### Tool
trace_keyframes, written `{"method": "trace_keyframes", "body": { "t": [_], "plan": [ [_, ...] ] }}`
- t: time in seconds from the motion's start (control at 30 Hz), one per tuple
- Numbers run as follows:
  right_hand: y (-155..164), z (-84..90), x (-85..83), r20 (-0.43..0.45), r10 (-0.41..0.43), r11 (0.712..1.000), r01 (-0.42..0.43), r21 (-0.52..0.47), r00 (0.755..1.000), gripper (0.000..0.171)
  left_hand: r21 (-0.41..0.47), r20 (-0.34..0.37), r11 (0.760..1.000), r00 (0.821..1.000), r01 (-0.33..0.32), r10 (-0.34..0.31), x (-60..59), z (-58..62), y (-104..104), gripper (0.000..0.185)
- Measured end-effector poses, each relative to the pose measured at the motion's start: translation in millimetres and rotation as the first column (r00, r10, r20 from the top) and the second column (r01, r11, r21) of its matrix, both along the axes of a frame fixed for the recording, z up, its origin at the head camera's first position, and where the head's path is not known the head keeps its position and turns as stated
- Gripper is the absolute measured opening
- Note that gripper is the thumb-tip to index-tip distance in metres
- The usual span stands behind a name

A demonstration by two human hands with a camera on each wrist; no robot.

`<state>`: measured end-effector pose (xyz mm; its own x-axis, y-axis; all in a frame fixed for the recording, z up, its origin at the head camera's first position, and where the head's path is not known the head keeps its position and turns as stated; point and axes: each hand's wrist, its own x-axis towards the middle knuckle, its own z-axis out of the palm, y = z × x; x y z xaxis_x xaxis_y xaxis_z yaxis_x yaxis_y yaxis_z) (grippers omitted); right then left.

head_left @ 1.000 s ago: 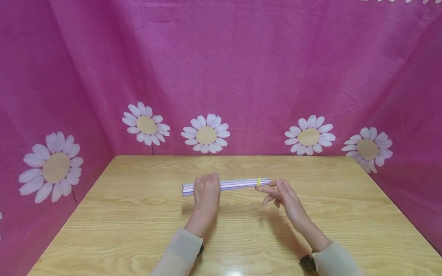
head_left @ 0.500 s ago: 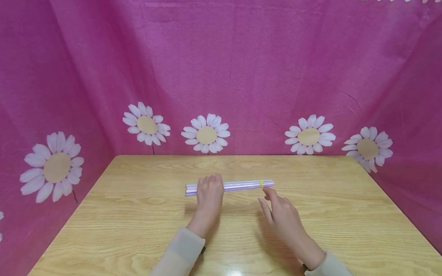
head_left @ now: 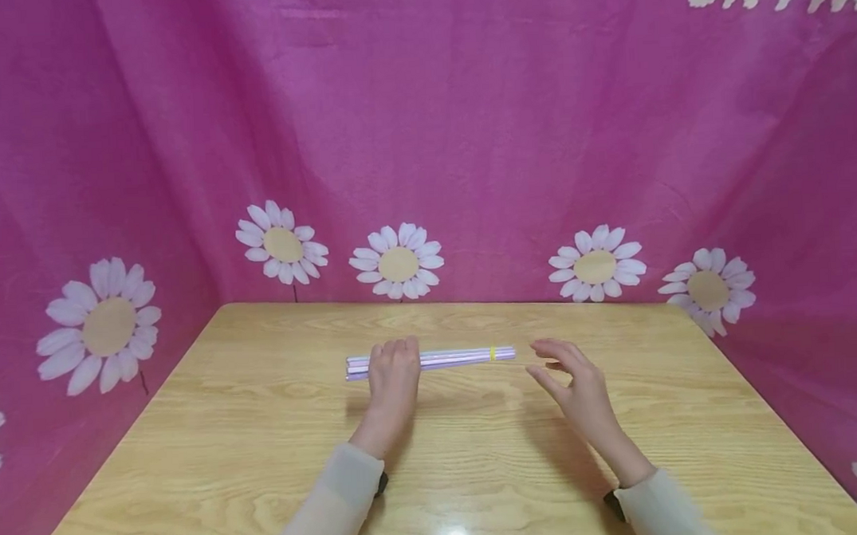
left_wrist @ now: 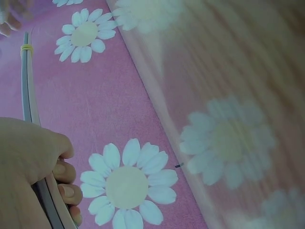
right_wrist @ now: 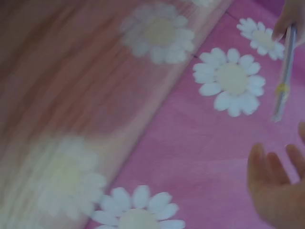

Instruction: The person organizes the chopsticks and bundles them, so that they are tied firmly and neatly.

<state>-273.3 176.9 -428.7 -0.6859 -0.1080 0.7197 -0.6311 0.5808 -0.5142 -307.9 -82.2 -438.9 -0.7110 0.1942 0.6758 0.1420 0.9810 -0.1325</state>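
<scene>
My left hand [head_left: 393, 377] grips a bundle of thin pastel straws [head_left: 454, 358] near its left end, the fingers curled round it in the left wrist view. The bundle is held level above the table, white, pink and lilac along its length. A yellow rubber band [head_left: 493, 353] circles it close to the right end. Just right of that end, my right hand [head_left: 583, 388] is held apart from the bundle with fingers and thumb spread. In the right wrist view its fingers [right_wrist: 258, 167] are loosely bent and hold nothing; the banded end [right_wrist: 282, 89] points towards them.
A wood-grain table [head_left: 466, 473] lies beneath both hands. A magenta cloth [head_left: 480, 137] printed with white daisies hangs behind it and along both sides, right at the table's edges.
My right hand has let go of the rubber band and drawn back to the right, its fingers spreading. The band now sits snug round the straws. My left hand has barely shifted.
</scene>
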Motion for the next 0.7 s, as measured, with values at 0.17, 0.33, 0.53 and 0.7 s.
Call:
{"method": "trace_keyframes", "body": {
  "t": [0.17,0.33,0.53,0.7],
  "plan": [
    [3,-6.8,-15.2,0.198,0.207,0.978,-0.2,-0.055,0.958,0.037,-0.038,0.008,0.999,1.0,0.016,-0.016,2.1,-1.4,0,0.021],
    [-3,-6.2,-20.8,0.222,0.168,0.985,-0.171,-0.007,0.96,0.023,-0.061,-0.009,0.997,0.998,0.057,-0.058,3.6,-1.3,3,0.026],
    [-7,-4.4,-22.8,0.288,0.208,0.978,-0.198,-0.066,0.935,0.022,-0.066,0.006,0.996,0.998,0.058,-0.058,4.8,-1.4,7,0.027],
    [-9,-4.9,-22.8,0.286,0.28,0.96,-0.269,-0.078,0.916,0.022,-0.087,-0.016,0.994,0.998,0.067,-0.069,3.7,-2.1,6,0.025]
  ]
}}
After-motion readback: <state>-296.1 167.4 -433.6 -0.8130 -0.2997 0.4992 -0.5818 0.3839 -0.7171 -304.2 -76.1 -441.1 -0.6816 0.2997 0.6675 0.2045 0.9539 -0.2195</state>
